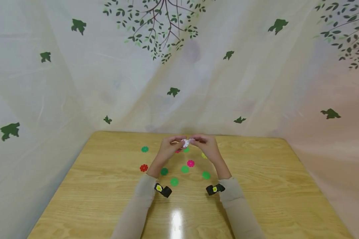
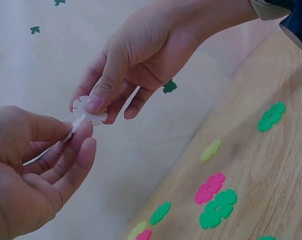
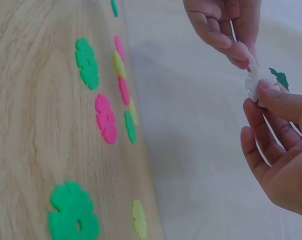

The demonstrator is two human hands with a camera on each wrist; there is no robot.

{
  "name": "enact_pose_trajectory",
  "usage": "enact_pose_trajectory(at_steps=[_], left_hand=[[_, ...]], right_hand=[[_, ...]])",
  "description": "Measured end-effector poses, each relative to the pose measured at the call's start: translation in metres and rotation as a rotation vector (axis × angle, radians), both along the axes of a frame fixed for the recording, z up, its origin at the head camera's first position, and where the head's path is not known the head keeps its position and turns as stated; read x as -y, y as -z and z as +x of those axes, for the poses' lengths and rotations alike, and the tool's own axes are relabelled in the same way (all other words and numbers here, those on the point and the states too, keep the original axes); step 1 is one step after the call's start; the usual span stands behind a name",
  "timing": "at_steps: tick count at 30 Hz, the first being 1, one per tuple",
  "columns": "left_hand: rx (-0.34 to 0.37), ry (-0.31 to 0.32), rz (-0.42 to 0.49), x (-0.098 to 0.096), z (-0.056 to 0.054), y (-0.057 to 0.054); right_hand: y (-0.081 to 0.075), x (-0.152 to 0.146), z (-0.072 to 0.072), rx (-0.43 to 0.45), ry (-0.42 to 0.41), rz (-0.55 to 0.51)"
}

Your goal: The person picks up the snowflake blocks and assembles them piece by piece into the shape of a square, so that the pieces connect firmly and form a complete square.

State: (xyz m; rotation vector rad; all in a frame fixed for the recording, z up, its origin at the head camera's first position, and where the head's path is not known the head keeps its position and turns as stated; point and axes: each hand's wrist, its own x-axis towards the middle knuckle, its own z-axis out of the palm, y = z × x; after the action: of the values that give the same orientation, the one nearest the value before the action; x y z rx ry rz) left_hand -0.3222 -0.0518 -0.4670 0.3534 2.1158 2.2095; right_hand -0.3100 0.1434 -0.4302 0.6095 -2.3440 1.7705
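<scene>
Head view shows two forearms reaching in from the bottom edge, slanting inward, one in a beige left sleeve (image 1: 134, 206), one in a matching right sleeve (image 1: 239, 206). Each cuff carries one black strap (image 1: 163, 190), two altogether. Beneath them spreads the wooden surface (image 1: 269, 189), with notched discs lying about: six green discs (image 1: 174, 181), one red disc (image 1: 144, 168), two pink discs (image 1: 190, 163) and one yellow disc (image 1: 204, 155), a few partly covered. The right wrist view counts three pink and three yellow.

Farther out, near the surface's far edge, the left hand (image 1: 167, 148) and right hand (image 1: 208, 147) hover above the discs, fingertips facing. Each hand pinches one white disc. The left white disc (image 2: 77, 125) is edge-on in the left wrist view, between thumb and fingers; the right white disc (image 3: 263, 75) has a thumb across its face. Their rims are close together between the hands; whether they interlock I cannot tell.

Behind hangs a pale curtain (image 1: 131, 79) printed with two leafy branches (image 1: 164, 25).
</scene>
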Motion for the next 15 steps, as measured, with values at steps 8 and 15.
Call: enact_pose_trajectory(at_steps=[8, 15], left_hand=[[0.012, 0.012, 0.071, -0.0046, 0.0015, -0.0022], [0.023, 0.036, 0.111, -0.0042, 0.0037, -0.0028]], right_hand=[[-0.0019, 0.0027, 0.0013, -0.056, 0.052, -0.049], [0.0028, 0.0039, 0.0018, -0.044, 0.050, -0.108]])
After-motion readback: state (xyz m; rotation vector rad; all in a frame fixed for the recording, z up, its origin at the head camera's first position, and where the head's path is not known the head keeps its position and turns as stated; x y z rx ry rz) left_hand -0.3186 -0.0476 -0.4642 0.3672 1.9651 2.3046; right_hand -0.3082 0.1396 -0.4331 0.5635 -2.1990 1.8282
